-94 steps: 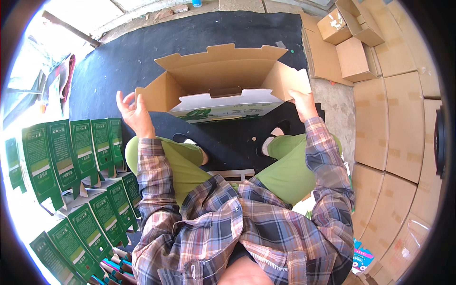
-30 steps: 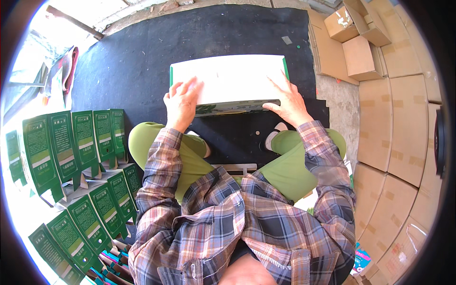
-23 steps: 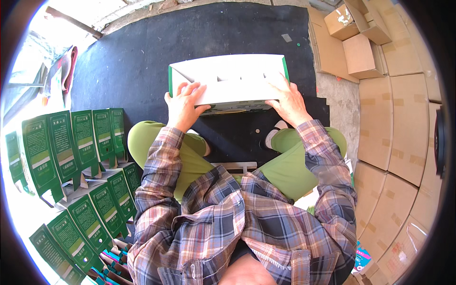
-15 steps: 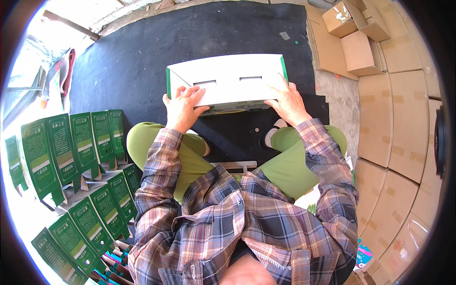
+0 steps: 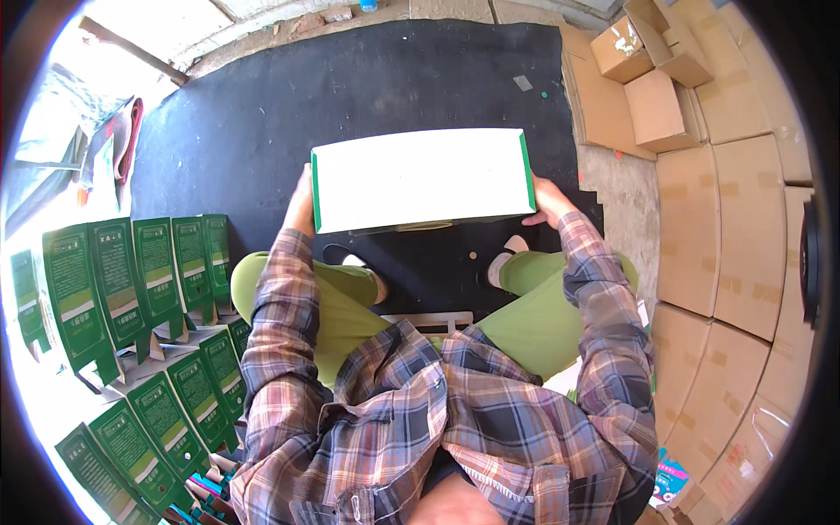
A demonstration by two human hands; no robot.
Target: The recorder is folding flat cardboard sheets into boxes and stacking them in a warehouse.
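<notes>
A white carton (image 5: 423,179) with green edges is held out in front of my knees, its plain white face toward me. My left hand (image 5: 302,201) grips its left end, with most of the fingers hidden behind the carton. At the opposite end my right hand (image 5: 549,201) has hold of the green edge, and some fingers show beside the lower corner. Below the carton a strip of its printed side is just visible. My feet rest on the dark mat beneath it.
Rows of green printed cartons (image 5: 114,289) stand on the left. A black mat (image 5: 350,87) covers the floor ahead. Large brown cardboard boxes (image 5: 691,227) are stacked along the right, with open boxes (image 5: 656,109) at the far right. A pole (image 5: 136,51) leans at the far left.
My hands have shifted from the carton's front face to its two ends. The white face with two slots has given way to a plain white one.
</notes>
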